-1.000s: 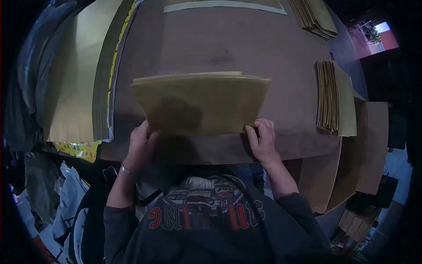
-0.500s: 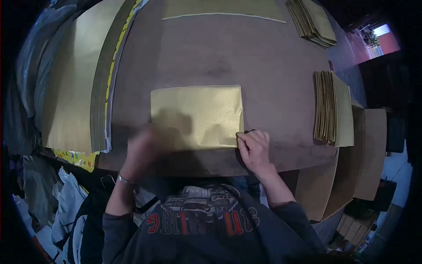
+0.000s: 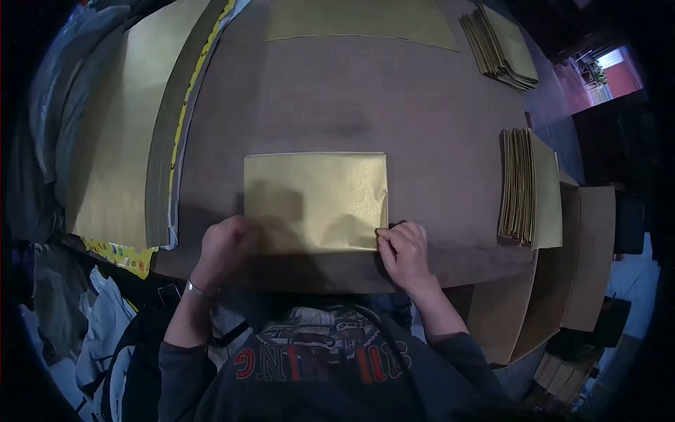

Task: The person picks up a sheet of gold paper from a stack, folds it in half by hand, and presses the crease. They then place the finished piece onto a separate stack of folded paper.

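Observation:
A folded sheet of gold paper point(image 3: 316, 200) lies flat near the front edge of the table. At its lower right corner, my right hand point(image 3: 406, 254) is closed, the thumb and fingers pinching the paper's edge. My left hand point(image 3: 226, 247) is closed at the lower left corner, with its curled fingers over the paper there; the fingertips are partly hidden. A shadow of my head and arms falls across the sheet.
A large stack of flat gold sheets point(image 3: 116, 155) lies at the left with a yellow strip along its side. Folded gold bundles point(image 3: 517, 186) stand at the right, with more point(image 3: 498, 46) behind. Another gold sheet point(image 3: 358, 21) lies at the far edge. An open cardboard box point(image 3: 587, 260) sits beside the table.
My left hand, blurred earlier over the paper's lower left, has settled at that corner. My right hand keeps its pinch. The whole view has tipped slightly, so the table appears lower.

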{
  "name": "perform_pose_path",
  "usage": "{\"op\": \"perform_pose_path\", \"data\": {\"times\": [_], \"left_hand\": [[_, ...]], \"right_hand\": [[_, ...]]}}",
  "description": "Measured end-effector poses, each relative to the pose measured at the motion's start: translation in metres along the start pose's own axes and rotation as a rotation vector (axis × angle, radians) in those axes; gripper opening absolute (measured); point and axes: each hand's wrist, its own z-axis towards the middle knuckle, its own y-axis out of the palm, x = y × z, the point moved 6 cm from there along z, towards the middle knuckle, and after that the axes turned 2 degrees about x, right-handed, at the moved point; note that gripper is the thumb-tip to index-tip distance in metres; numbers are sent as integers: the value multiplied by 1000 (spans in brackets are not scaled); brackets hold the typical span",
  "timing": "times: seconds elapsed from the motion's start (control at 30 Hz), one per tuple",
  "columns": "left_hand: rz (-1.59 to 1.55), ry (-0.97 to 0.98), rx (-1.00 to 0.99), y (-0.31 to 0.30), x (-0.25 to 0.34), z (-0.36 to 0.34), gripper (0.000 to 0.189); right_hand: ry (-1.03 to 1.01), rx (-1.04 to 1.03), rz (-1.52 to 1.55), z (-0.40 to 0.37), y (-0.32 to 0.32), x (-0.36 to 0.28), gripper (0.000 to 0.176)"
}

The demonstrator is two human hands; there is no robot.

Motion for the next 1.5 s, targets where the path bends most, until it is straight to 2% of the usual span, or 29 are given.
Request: {"op": "perform_pose_path", "data": {"times": [0.13,0.27,0.33,0.43,0.53,0.63,0.77,0.83,0.9,0.93,1.07,1.13,1.17,1.23,1.33,1.5], "left_hand": [[62,36,-14,3,-7,2,13],[21,54,43,-2,-1,2,14],[149,86,83,-5,4,2,16],[82,126,117,-8,14,0,19],[115,65,107,-9,13,0,18],[73,84,105,-9,13,0,19],[37,64,114,-10,16,-1,18],[99,117,165,-11,20,-2,15],[88,122,158,-11,15,-2,18],[79,129,150,-11,14,-1,21],[253,71,42,-17,32,10,22],[360,320,138,-12,59,22,24],[356,327,138,-2,65,30,24],[147,517,99,28,87,41,26],[267,651,54,63,123,55,35],[340,611,91,78,113,70,48]], "right_hand": [[-6,-12,-5,1,0,-1,11],[-6,4,-16,2,0,-3,10],[-3,1,-13,2,1,-3,10],[-6,10,-36,2,1,-3,10],[-1,23,-31,2,1,-2,10],[-17,23,-50,4,-1,-5,10],[24,-89,-143,1,1,-7,17],[53,-127,-196,5,-1,-10,21],[-123,-139,-403,12,0,-22,29],[-94,-246,-321,11,8,-16,33],[-96,-311,-315,12,11,-14,35],[-110,-308,-339,11,13,-13,35],[-106,-304,-346,11,12,-13,35],[-87,-317,-316,10,11,-13,35],[-100,-343,-334,9,12,-10,36],[-132,-294,-276,15,8,-10,34]]}}
